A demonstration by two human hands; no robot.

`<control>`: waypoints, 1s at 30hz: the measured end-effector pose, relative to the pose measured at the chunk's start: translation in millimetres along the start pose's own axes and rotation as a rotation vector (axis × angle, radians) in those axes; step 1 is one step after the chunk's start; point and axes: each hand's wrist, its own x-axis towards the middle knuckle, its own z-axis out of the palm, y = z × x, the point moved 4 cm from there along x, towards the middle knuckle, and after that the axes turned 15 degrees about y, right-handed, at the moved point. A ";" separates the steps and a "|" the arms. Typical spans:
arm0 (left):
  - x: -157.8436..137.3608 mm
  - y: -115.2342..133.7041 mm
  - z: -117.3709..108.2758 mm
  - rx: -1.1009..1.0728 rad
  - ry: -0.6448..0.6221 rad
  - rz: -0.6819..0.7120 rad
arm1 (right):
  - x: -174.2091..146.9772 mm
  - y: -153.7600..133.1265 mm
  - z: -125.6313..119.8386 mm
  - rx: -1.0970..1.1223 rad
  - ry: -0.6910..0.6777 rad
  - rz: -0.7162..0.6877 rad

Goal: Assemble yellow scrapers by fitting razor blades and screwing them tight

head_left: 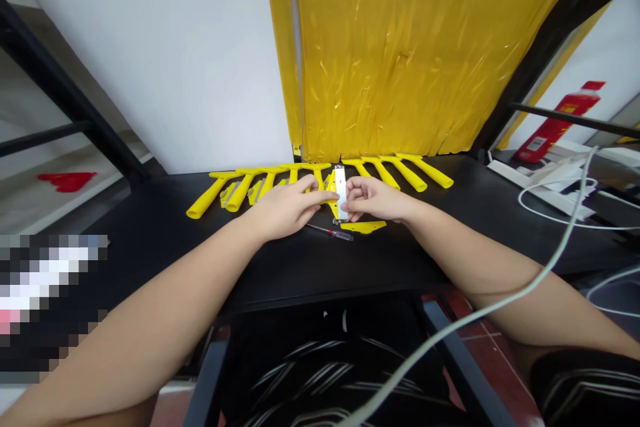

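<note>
Black table (150,227), row of yellow handled scrapers (400,173) along its back edge, small screwdriver (333,233), yellow cover piece (364,227)

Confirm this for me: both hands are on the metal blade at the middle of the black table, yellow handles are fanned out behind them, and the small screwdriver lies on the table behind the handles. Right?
Not quite. In the head view the screwdriver lies in front of the yellow handles, just below the left hand and right hand. Both hands are on the metal blade at the middle of the black table.
</note>
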 end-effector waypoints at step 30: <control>1.7 2.9 -4.9 -0.107 -0.061 -0.024 | 8.2 -5.1 -13.8 0.196 0.281 -0.077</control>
